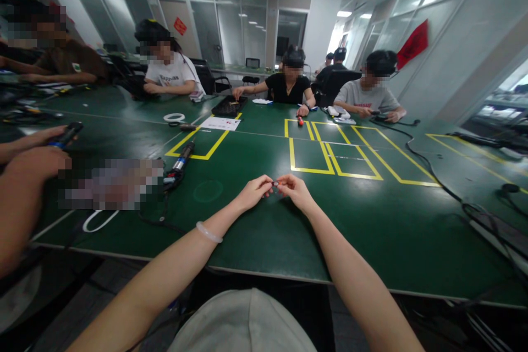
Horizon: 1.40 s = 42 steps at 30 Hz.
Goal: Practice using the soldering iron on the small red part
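Both my hands meet above the green table, fingertips almost touching. My left hand, with a pale bangle on its wrist, pinches one side of a tiny dark and reddish piece. From the other side, my right hand pinches at the same piece, and a bit of orange shows by its fingers. The piece is too small and too covered by fingers to name. Beyond my hands, yellow tape outlines mark the tabletop.
To the left lie a black and blue screwdriver-like tool with a cord and a white tape roll. A neighbour's hands hold another tool. Co-workers sit opposite, near a black tray and a red object. Black cables run at right.
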### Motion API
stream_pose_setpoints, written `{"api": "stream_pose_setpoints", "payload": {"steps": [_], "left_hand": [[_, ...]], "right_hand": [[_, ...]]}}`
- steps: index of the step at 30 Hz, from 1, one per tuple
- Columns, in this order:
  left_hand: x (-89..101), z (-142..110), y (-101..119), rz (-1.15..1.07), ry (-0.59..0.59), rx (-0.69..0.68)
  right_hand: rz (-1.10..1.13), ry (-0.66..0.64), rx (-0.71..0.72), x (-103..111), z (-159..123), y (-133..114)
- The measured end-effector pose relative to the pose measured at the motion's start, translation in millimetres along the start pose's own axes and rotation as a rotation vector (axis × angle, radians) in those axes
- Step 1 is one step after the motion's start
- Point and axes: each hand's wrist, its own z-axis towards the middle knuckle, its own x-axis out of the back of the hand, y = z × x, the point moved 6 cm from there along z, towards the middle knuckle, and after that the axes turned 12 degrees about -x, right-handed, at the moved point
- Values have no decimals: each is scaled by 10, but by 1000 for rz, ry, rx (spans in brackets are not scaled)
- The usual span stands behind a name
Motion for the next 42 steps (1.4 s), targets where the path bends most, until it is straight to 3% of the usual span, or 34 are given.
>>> {"api": "stream_pose_setpoints", "payload": {"steps": [13,20,29,37,42], "left_hand": [[-38,-4,-80,-53,-57,60],[-38,6,-83,-80,-34,78],[-11,-7,-100,-31,1,59],[19,-4,-97,83,-2,55],[8,-19,-95,79,-42,46]], "right_hand": [[-38,-48,4,-45,4,18],[9,35,18,-17,-3,-23],[-82,33,51,-23,2,-7],[-458,50,204,-121,-96,-124],[-532,48,211,-122,-114,-149]]}}
